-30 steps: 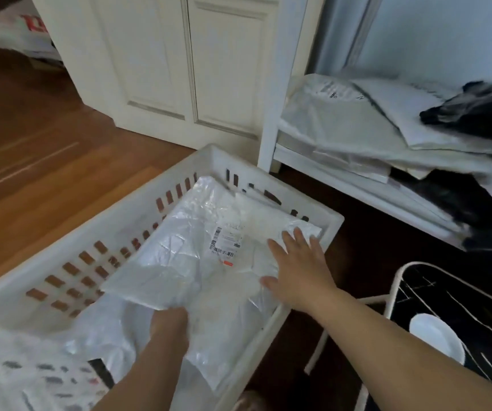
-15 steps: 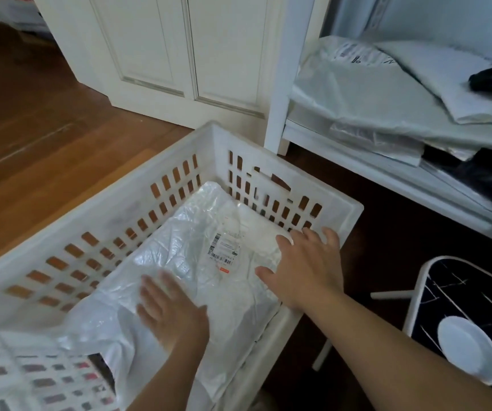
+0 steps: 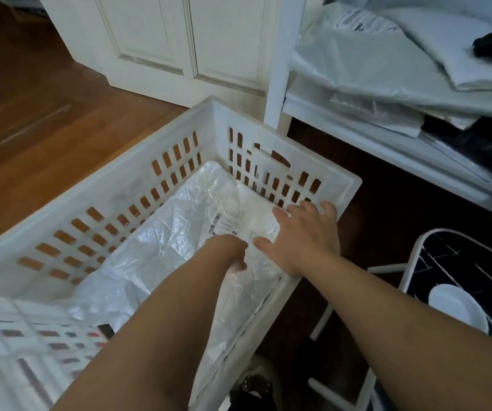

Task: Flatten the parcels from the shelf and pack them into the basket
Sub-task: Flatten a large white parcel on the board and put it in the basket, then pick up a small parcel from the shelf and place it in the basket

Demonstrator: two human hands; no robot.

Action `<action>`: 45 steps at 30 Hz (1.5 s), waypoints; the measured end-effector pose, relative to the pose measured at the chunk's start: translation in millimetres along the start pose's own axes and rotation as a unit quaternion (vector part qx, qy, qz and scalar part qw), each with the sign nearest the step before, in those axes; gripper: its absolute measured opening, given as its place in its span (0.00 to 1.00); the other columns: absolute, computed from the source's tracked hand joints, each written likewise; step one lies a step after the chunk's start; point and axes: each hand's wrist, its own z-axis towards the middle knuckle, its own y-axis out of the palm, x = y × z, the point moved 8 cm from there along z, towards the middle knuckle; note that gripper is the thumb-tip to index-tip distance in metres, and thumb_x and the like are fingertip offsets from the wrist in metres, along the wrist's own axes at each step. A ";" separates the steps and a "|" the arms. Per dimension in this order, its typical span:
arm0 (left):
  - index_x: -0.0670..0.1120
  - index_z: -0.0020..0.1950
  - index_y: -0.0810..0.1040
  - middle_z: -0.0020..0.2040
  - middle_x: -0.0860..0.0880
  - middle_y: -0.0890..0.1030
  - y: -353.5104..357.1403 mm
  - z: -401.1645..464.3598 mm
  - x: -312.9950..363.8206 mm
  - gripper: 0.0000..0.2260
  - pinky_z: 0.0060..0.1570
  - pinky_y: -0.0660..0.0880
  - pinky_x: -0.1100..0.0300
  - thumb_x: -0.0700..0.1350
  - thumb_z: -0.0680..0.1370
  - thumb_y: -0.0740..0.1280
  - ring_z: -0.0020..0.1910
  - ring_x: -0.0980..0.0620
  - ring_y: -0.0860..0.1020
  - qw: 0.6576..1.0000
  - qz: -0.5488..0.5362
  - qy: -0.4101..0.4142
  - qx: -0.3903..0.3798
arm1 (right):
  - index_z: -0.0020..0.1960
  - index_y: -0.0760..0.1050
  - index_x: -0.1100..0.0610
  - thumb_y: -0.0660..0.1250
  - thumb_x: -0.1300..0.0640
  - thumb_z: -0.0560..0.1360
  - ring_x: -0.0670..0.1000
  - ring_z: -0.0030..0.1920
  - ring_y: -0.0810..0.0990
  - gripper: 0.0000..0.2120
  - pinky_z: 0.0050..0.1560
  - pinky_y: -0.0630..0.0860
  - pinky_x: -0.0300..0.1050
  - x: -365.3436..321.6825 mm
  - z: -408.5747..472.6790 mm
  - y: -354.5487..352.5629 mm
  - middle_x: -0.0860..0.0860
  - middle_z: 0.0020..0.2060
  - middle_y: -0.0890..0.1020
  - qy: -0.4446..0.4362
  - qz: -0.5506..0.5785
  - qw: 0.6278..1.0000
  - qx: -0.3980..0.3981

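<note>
White crinkled plastic, the parcel, lies inside the basket at mid-frame. My right hand presses flat on it, fingers spread near the basket's far corner. My left hand dips onto the parcel; I cannot tell its grip. More parcels lie on the shelf, upper right.

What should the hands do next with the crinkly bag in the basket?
Probably keep pressing the white parcel flat. Both the left hand and right hand lie on it inside the basket, and its plastic looks wrinkled and puffy.
</note>
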 end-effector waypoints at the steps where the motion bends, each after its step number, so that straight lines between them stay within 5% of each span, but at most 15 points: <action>1: 0.48 0.76 0.63 0.70 0.46 0.71 -14.0 -6.7 2.2 0.24 0.67 0.69 0.50 0.53 0.81 0.61 0.69 0.45 0.69 1.000 -0.005 0.001 0.025 | 0.76 0.58 0.48 0.48 0.28 0.74 0.55 0.76 0.56 0.37 0.73 0.47 0.61 0.2 -1.9 0.7 0.52 0.75 0.62 -0.012 0.010 1.000 -0.005; 6: 0.51 0.75 0.64 0.69 0.48 0.72 -80.7 -60.1 23.5 0.21 0.64 0.71 0.55 0.55 0.82 0.56 0.66 0.48 0.73 0.987 -0.034 0.024 0.155 | 0.79 0.46 0.49 0.54 0.33 0.77 0.53 0.78 0.42 0.38 0.75 0.36 0.54 11.9 -28.0 -8.4 0.52 0.79 0.47 -0.053 0.172 0.982 -0.060; 11: 0.49 0.63 0.76 0.57 0.49 0.81 -147.2 -115.0 51.8 0.16 0.54 0.75 0.55 0.55 0.82 0.56 0.56 0.49 0.78 0.941 -0.129 0.032 0.312 | 0.78 0.54 0.52 0.60 0.42 0.79 0.54 0.77 0.51 0.32 0.75 0.54 0.53 57.6 -88.4 -23.2 0.51 0.77 0.53 -0.013 0.248 0.969 0.003; 16: 0.53 0.36 0.73 0.37 0.53 0.79 -171.8 -159.8 135.1 0.15 0.39 0.70 0.58 0.55 0.81 0.60 0.41 0.54 0.77 0.930 -0.162 0.122 0.307 | 0.76 0.62 0.55 0.58 0.43 0.81 0.52 0.75 0.56 0.27 0.73 0.58 0.48 165.3 -160.7 -50.8 0.51 0.77 0.57 0.082 0.220 0.970 0.069; 22: 0.48 0.46 0.81 0.41 0.51 0.83 -203.7 -194.1 258.1 0.10 0.49 0.76 0.56 0.53 0.78 0.66 0.44 0.52 0.81 0.883 -0.299 0.205 0.298 | 0.64 0.76 0.54 0.59 0.45 0.81 0.49 0.64 0.70 0.18 0.62 0.68 0.42 286.5 -250.0 -69.7 0.48 0.64 0.73 0.197 0.240 0.932 0.185; 27: 0.50 0.55 0.81 0.54 0.51 0.79 -225.7 -200.7 350.9 0.11 0.54 0.70 0.60 0.51 0.75 0.71 0.55 0.51 0.77 0.842 -0.391 0.228 0.295 | 0.59 0.79 0.53 0.59 0.47 0.81 0.49 0.58 0.73 0.15 0.54 0.71 0.41 359.4 -300.9 -57.2 0.48 0.58 0.74 0.270 0.271 0.891 0.245; 32: 0.53 0.42 0.85 0.54 0.48 0.82 -226.8 -155.4 386.4 0.20 0.60 0.74 0.49 0.65 0.58 0.71 0.55 0.46 0.79 0.851 -0.440 0.159 0.239 | 0.56 0.79 0.52 0.61 0.47 0.80 0.46 0.51 0.75 0.13 0.52 0.70 0.37 397.1 -318.2 -22.2 0.46 0.53 0.74 0.294 0.321 0.863 0.256; 34: 0.48 0.46 0.85 0.54 0.46 0.82 -229.3 -144.9 391.4 0.17 0.60 0.74 0.48 0.60 0.67 0.73 0.55 0.44 0.79 0.866 -0.414 0.141 0.244 | 0.56 0.80 0.52 0.62 0.48 0.80 0.44 0.51 0.74 0.12 0.53 0.70 0.35 400.3 -318.0 -4.8 0.44 0.52 0.73 0.278 0.331 0.866 0.252; 36: 0.46 0.39 0.83 0.47 0.46 0.82 -233.4 -141.3 395.3 0.06 0.59 0.75 0.47 0.47 0.71 0.75 0.51 0.46 0.79 0.837 -0.458 0.145 0.260 | 0.58 0.79 0.52 0.62 0.48 0.80 0.43 0.51 0.75 0.13 0.53 0.71 0.35 403.7 -314.5 14.6 0.42 0.52 0.72 0.271 0.343 0.867 0.241; 39: 0.49 0.38 0.82 0.46 0.47 0.83 -241.9 -152.7 397.9 0.05 0.56 0.76 0.55 0.40 0.72 0.73 0.48 0.51 0.79 0.785 -0.500 0.159 0.329 | 0.57 0.79 0.53 0.63 0.48 0.80 0.44 0.49 0.76 0.12 0.52 0.72 0.35 407.7 -313.8 25.7 0.43 0.52 0.73 0.283 0.367 0.853 0.240; 42: 0.47 0.41 0.82 0.44 0.51 0.83 -242.6 -176.6 413.7 0.08 0.41 0.72 0.72 0.34 0.74 0.70 0.42 0.57 0.78 0.725 -0.568 0.222 0.320 | 0.51 0.80 0.58 0.59 0.46 0.80 0.46 0.46 0.77 0.18 0.50 0.73 0.40 415.7 -319.2 22.2 0.50 0.47 0.79 0.325 0.447 0.792 0.260; 43: 0.46 0.39 0.81 0.40 0.50 0.81 -237.3 -184.4 423.0 0.09 0.36 0.72 0.73 0.32 0.73 0.69 0.38 0.57 0.77 0.719 -0.582 0.257 0.280 | 0.51 0.80 0.60 0.58 0.43 0.80 0.48 0.46 0.79 0.22 0.52 0.75 0.44 418.9 -322.1 23.8 0.52 0.46 0.81 0.344 0.526 0.730 0.268; 45: 0.44 0.36 0.78 0.34 0.49 0.78 -216.7 -204.3 442.7 0.12 0.34 0.72 0.68 0.27 0.72 0.67 0.33 0.54 0.73 0.740 -0.551 0.331 0.199 | 0.56 0.77 0.58 0.55 0.39 0.79 0.51 0.49 0.81 0.24 0.54 0.77 0.50 414.7 -326.6 32.2 0.53 0.49 0.82 0.338 0.734 0.532 0.255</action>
